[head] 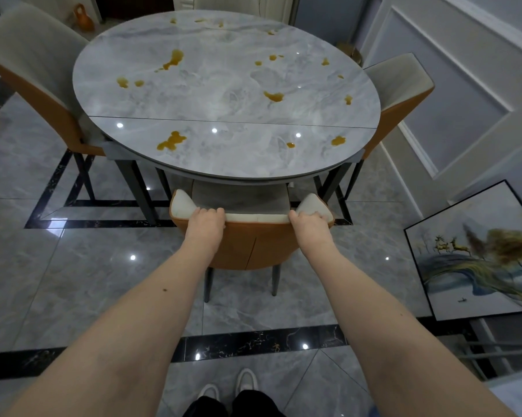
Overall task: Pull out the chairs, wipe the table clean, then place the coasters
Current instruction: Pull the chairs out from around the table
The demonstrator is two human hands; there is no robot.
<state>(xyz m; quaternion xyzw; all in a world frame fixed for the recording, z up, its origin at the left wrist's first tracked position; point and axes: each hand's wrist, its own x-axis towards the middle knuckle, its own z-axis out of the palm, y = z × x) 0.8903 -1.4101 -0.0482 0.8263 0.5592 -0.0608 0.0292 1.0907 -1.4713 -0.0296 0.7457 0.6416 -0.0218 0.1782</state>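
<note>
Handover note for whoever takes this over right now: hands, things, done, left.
Left hand and right hand: each has its grip over the top of the near chair backrest.
Near chair: seat partly under the round table.
Left chair and right chair: tucked against the table.
Table: orange-brown spills all over the top.
Coasters and cloth: not in view.
Done: nothing visibly finished.
Left: pull chairs out, wipe, place coasters.

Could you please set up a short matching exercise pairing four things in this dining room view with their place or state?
Column one:
1. near chair
2. table
3. framed painting
4. orange vase

Column two:
A. leaning against the right wall
B. spotted with yellow-brown spills
C. gripped at the backrest by both hands
D. on the floor beyond the table

Pairs: 1-C, 2-B, 3-A, 4-D
</note>
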